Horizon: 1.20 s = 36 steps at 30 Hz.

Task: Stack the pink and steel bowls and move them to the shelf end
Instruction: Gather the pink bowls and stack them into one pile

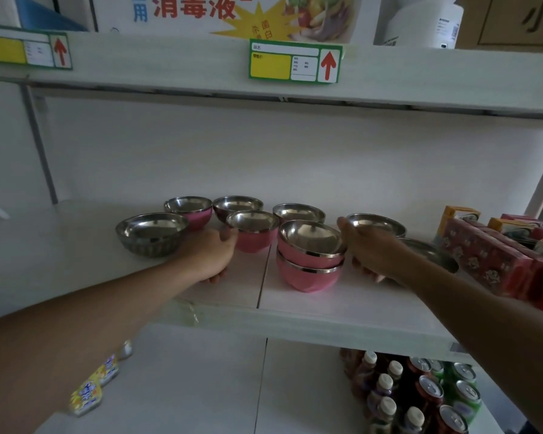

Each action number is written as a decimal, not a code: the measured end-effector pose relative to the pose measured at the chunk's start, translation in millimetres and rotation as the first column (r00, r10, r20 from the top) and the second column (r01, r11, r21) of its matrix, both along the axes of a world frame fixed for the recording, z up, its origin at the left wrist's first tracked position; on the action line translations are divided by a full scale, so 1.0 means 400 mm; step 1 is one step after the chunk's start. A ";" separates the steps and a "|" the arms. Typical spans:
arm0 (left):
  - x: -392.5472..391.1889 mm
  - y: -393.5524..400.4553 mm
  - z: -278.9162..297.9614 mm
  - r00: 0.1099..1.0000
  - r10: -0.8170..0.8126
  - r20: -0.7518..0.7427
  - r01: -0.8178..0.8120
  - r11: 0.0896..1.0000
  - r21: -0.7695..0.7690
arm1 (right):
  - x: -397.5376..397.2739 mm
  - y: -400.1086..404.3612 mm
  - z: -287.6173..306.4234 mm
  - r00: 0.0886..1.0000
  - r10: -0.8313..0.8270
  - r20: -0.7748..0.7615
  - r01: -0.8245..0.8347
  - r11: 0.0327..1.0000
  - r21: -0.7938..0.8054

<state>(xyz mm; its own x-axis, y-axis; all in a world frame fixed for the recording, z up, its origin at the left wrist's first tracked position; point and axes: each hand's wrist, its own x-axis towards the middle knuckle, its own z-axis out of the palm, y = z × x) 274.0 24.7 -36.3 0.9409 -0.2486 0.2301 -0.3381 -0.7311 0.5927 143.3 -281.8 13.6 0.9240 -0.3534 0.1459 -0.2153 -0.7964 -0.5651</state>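
The left hand [212,256] rests on the shelf board [342,303] with its fingers [215,278] curled under and its thumb against the left wall of a single pink bowl [254,230]; whether the fingers actually close round that bowl cannot be told, since the palm hides them. The right hand [372,249] sits just to the right of a stack of 2 pink bowls [309,256], its thumb near the upper rim and its fingers low beside the lower bowl's base; it looks cupped and partly spread, touching or nearly touching the stack, but a firm hold is not shown.

The upper bowl of that stack sits tilted, its steel lining facing up and toward the left. The single pink bowl stands upright just left of and slightly behind the stack, so it lies between the 2 hands, nearest the left one. The likely next move is lifting it rightward into the stack, and the short gap between bowl and stack is what that turns on.

Farther out, 1 more pink bowl [190,213] stands at the back left, and steel bowls [298,213] stand behind the stack, with a larger steel bowl [151,233] at far left. Red boxes [496,261] fill the shelf's right end, while the left end is bare.
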 end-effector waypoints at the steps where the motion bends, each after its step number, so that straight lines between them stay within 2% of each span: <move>1: 0.005 0.007 0.011 0.997 -0.014 0.072 0.009 0.997 0.076 | -0.002 -0.013 0.008 1.000 -0.009 0.005 0.009 0.997 -0.071; 3: 0.015 0.019 0.043 0.977 -0.054 0.205 0.013 0.981 0.193 | 0.002 -0.039 0.024 1.000 0.005 -0.004 -0.006 0.979 -0.204; 5: 0.026 0.026 0.078 0.958 -0.095 0.271 0.014 0.958 0.287 | 0.020 -0.059 0.043 1.000 0.030 -0.004 -0.030 0.943 -0.330; 9: 0.036 0.020 0.131 0.957 -0.108 0.268 -0.019 0.901 0.433 | 0.056 -0.071 0.071 0.990 0.141 -0.008 -0.132 0.901 -0.412; 14: 0.044 -0.016 0.142 0.974 -0.054 0.220 -0.049 0.898 0.438 | 0.108 -0.083 0.060 0.966 0.255 -0.047 -0.249 0.863 -0.440; 17: 0.059 -0.035 0.132 0.988 0.026 0.155 -0.082 0.929 0.360 | 0.135 -0.087 0.049 0.956 0.286 -0.064 -0.285 0.858 -0.427; 20: 0.076 -0.058 0.119 0.994 0.105 -0.011 -0.103 0.989 0.107 | 0.159 -0.094 0.041 0.944 0.329 -0.034 -0.314 0.861 -0.401; 22: 0.088 -0.082 0.109 0.985 0.148 -0.086 -0.149 0.989 -0.010 | 0.175 -0.101 0.036 0.944 0.328 -0.025 -0.311 0.865 -0.394; 27: 0.115 -0.133 0.080 0.946 0.223 -0.237 -0.257 0.959 -0.123 | 0.188 -0.112 0.029 0.943 0.327 0.065 -0.284 0.889 -0.359; 30: 0.107 -0.140 0.084 0.931 0.278 -0.239 -0.325 0.927 -0.189 | 0.182 -0.112 0.034 0.939 0.334 0.077 -0.293 0.899 -0.325; 32: 0.092 -0.132 0.112 0.935 0.273 -0.225 -0.322 0.921 -0.220 | 0.176 -0.111 0.041 0.939 0.332 0.085 -0.296 0.910 -0.289; 36: 0.059 -0.110 0.218 0.930 0.219 -0.295 -0.308 0.903 -0.301 | 0.164 -0.112 0.056 0.943 0.310 0.120 -0.280 0.935 -0.215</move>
<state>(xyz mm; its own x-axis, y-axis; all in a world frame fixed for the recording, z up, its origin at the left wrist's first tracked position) 297.4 -19.3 50.8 0.9978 0.0666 0.0061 0.0290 -0.5143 0.8571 209.1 -326.6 35.9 0.9444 -0.0191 0.3281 0.1213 -0.9076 -0.4019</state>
